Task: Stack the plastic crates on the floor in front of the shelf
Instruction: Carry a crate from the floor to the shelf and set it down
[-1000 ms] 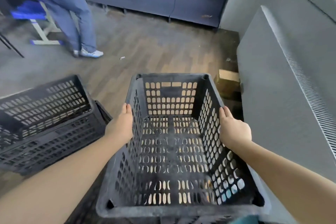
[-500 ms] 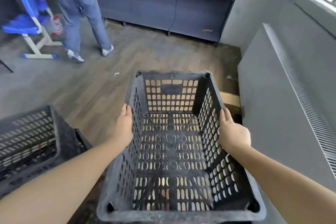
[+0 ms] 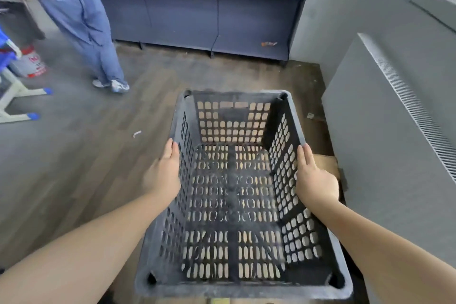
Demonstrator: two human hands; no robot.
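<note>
I hold the black crate (image 3: 237,195) above the wooden floor (image 3: 103,155), facing the shelf (image 3: 197,7). My left hand (image 3: 162,175) and right hand (image 3: 313,180) clasp its side rims, fingers pressed together.

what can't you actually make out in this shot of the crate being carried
Head view only:
- Other crates to stack on: none in frame.
- Both palms: the left hand and right hand press the crate walls, so finger grip is hidden.
- Cardboard box: mostly behind the crate and right hand.
- Shelf labels: too small.
- Bystander: cut off by the top edge.
</note>
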